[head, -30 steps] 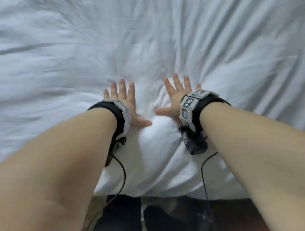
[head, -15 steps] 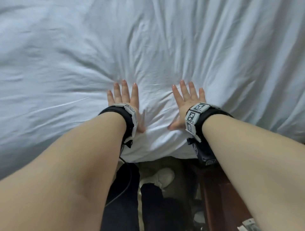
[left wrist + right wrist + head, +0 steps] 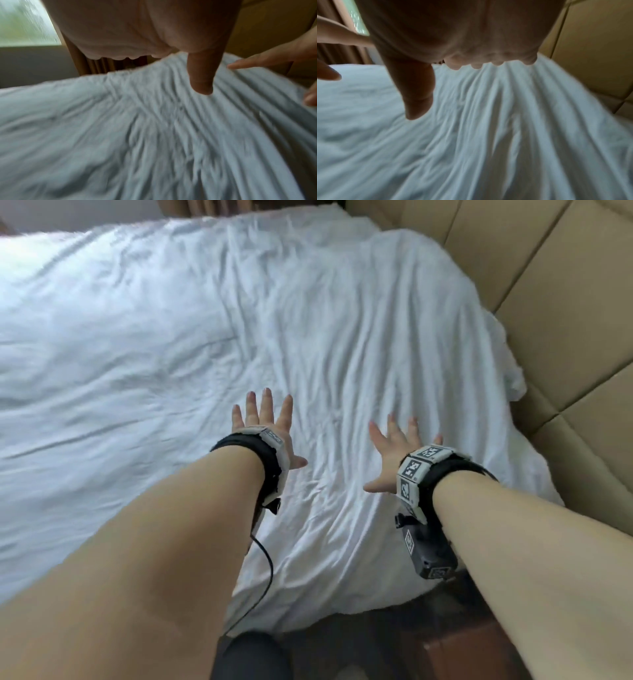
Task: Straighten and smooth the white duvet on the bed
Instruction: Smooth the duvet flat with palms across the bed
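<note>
Change: both hands have slid away from the near edge toward the middle of the bed since the earlier view, where they lay flat side by side close to that edge; more of the bed shows now.
Left fingers: straight and spread on the left hand [image 3: 270, 422], thumb out to the side, holding nothing; whether the palm touches the cloth I cannot tell.
Right fingers: also straight and fanned on the right hand [image 3: 394, 450], thumb pointing toward the left hand, nothing gripped.
Gap: the two hands lie apart, a ridge of creases between them.
White duvet [image 3: 171, 337]: covers the bed from the near edge to the far side, with long wrinkles running away from the hands and a bunched corner by the tan padded headboard [image 3: 565, 320].
Step in hand: likely a forward sweep to flatten creases.
Doing it well: keep palms flat and light, push along the wrinkles outward toward the edges rather than across them, so cloth does not bunch ahead.
</note>
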`<state>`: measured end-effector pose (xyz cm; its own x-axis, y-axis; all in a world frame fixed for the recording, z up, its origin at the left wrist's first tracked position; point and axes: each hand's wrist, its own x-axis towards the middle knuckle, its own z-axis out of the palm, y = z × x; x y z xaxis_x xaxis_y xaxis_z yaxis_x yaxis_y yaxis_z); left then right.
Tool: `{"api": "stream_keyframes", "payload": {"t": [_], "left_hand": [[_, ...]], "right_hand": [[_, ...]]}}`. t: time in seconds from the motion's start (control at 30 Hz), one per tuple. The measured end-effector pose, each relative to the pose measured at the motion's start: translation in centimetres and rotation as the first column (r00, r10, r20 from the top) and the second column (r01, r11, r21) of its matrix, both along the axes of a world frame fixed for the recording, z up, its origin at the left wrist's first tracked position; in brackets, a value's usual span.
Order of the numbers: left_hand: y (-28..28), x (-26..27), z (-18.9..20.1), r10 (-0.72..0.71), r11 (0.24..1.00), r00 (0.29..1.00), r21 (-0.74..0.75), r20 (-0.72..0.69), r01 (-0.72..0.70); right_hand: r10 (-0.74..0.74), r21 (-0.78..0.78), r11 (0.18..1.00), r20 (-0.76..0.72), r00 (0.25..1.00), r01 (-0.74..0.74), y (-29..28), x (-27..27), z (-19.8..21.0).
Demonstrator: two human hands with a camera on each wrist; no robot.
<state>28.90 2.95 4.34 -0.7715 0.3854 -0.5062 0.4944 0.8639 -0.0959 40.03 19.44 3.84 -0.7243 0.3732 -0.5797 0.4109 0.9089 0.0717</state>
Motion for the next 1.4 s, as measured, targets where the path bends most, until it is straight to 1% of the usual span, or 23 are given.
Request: {"api": "stream_keyframes", "payload": {"t": [0.07, 0.13, 0.27, 0.37, 0.43, 0.57, 0.63, 0.73, 0.8, 0.97, 1.03, 1.13, 1.27, 1.33, 1.4], "left_hand": [[1.3, -0.2, 4.3, -0.018, 0.998, 0.999, 0.055, -0.046, 0.020], [2.5, -0.5, 8.1, -0.029, 0.994, 0.997, 0.102, -0.078, 0.037], [3.8, -2.9, 13.4, -0.051, 0.990, 0.991, 0.122, -0.124, 0.067], [4.7, -5.8, 16.1, -0.065, 0.987, 0.984, 0.136, -0.168, 0.088], [5.2, -7.5, 17.3, -0.086, 0.981, 0.973, 0.154, -0.213, 0.120], [6.6, -11.1, 18.2, -0.121, 0.972, 0.965, 0.172, -0.233, 0.163], [7.3, -12.2, 17.6, -0.142, 0.971, 0.966, 0.159, -0.217, 0.178], [8.2, -13.7, 15.9, -0.153, 0.975, 0.973, 0.132, -0.175, 0.177], [8.9, -14.5, 14.6, -0.152, 0.978, 0.977, 0.118, -0.148, 0.170], [11.9, -16.8, 11.2, -0.109, 0.991, 0.993, 0.080, -0.045, 0.112], [13.8, -17.6, 9.8, -0.092, 0.994, 0.995, 0.055, -0.036, 0.094], [16.9, -18.5, 7.5, -0.071, 0.996, 0.997, 0.046, -0.010, 0.071], [21.3, -19.4, 3.5, -0.026, 1.000, 0.999, 0.007, 0.023, 0.026], [24.5, -19.7, 0.9, -0.043, 0.999, 0.999, 0.018, 0.021, 0.043], [27.9, -19.5, -2.8, -0.072, 0.997, 0.996, 0.044, 0.055, 0.069]], "right_hand": [[-0.041, 0.022, 0.999, -0.084, 0.996, 0.043, 1.2, 0.4, 4.6], [-0.075, 0.054, 0.995, -0.137, 0.988, 0.083, 2.4, 0.8, 8.5], [-0.134, 0.090, 0.984, -0.210, 0.968, 0.156, 4.8, -0.1, 13.6], [-0.190, 0.077, 0.974, -0.249, 0.950, 0.215, 6.1, -1.5, 16.0], [-0.215, 0.073, 0.968, -0.266, 0.940, 0.242, 6.8, -2.6, 16.8], [-0.260, 0.089, 0.950, -0.299, 0.918, 0.299, 7.8, -5.2, 17.4], [-0.280, 0.082, 0.947, -0.267, 0.922, 0.311, 8.1, -6.4, 17.2], [-0.278, 0.090, 0.949, -0.204, 0.939, 0.301, 8.7, -8.6, 16.4], [-0.269, 0.088, 0.953, -0.190, 0.944, 0.289, 9.4, -10.2, 15.6], [-0.190, 0.043, 0.979, -0.156, 0.969, 0.198, 12.0, -15.7, 12.9], [-0.154, 0.029, 0.987, -0.152, 0.976, 0.161, 13.7, -17.8, 11.4], [-0.100, 0.023, 0.994, -0.155, 0.983, 0.105, 16.8, -20.8, 8.6], [0.020, 0.047, 0.999, -0.186, 0.982, -0.012, 20.6, -24.2, 4.1], [0.070, 0.045, 0.997, -0.160, 0.985, -0.064, 22.8, -25.1, 1.0], [0.088, 0.061, 0.995, -0.101, 0.991, -0.083, 25.3, -24.3, -3.6]]}}
